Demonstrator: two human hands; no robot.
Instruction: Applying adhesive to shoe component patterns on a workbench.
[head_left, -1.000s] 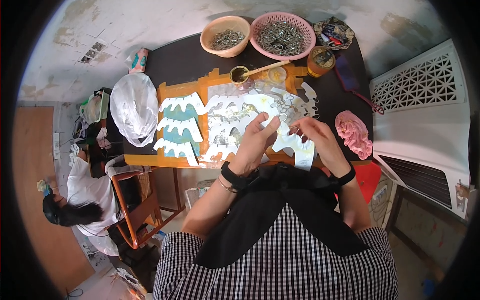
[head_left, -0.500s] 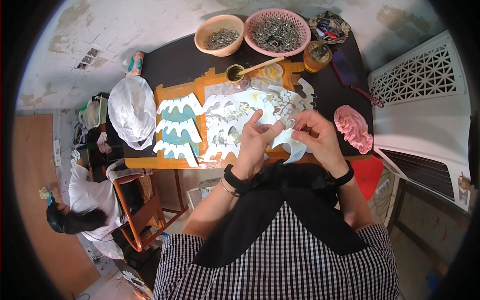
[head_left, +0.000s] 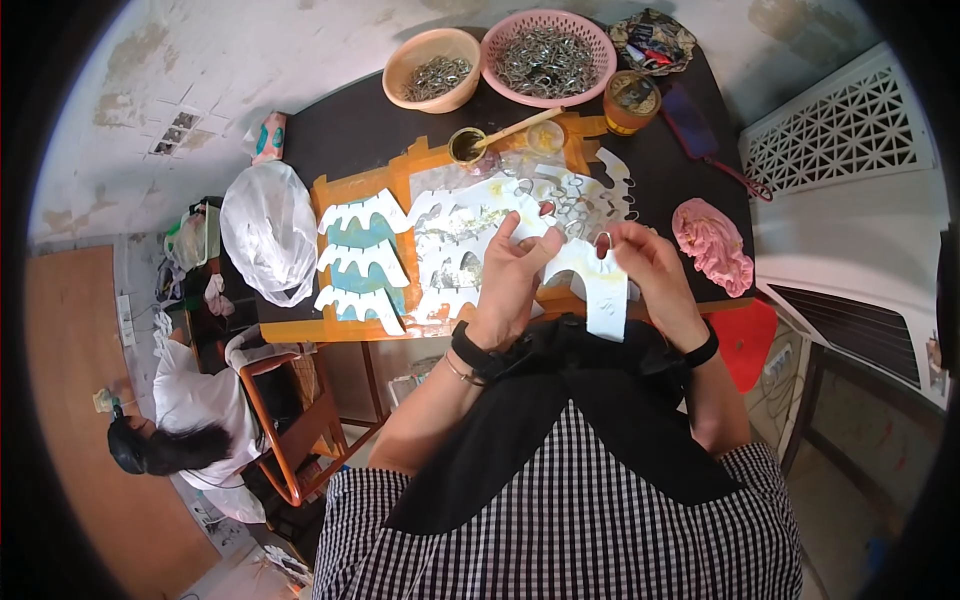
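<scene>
Over the near table edge, my left hand pinches a white scalloped sheet piece, its lower tab hanging down. My right hand grips a small metal ring at the piece's upper edge, thumb and fingers pressed together. Whether the ring is fixed to the piece I cannot tell. Beyond the hands lie several metal rings among pale pieces. To the left, similar white scalloped pieces rest in rows on a blue-green surface.
An orange bowl and a pink basket hold metal rings at the back. A small pot has a stick across it. Near the right edge are a jar and pink cloth. A person sits at left.
The white piece has turned in my hands, so its tab now hangs downward. My right hand has shifted slightly right, with the ring at its fingertips. The view has tilted a little.
</scene>
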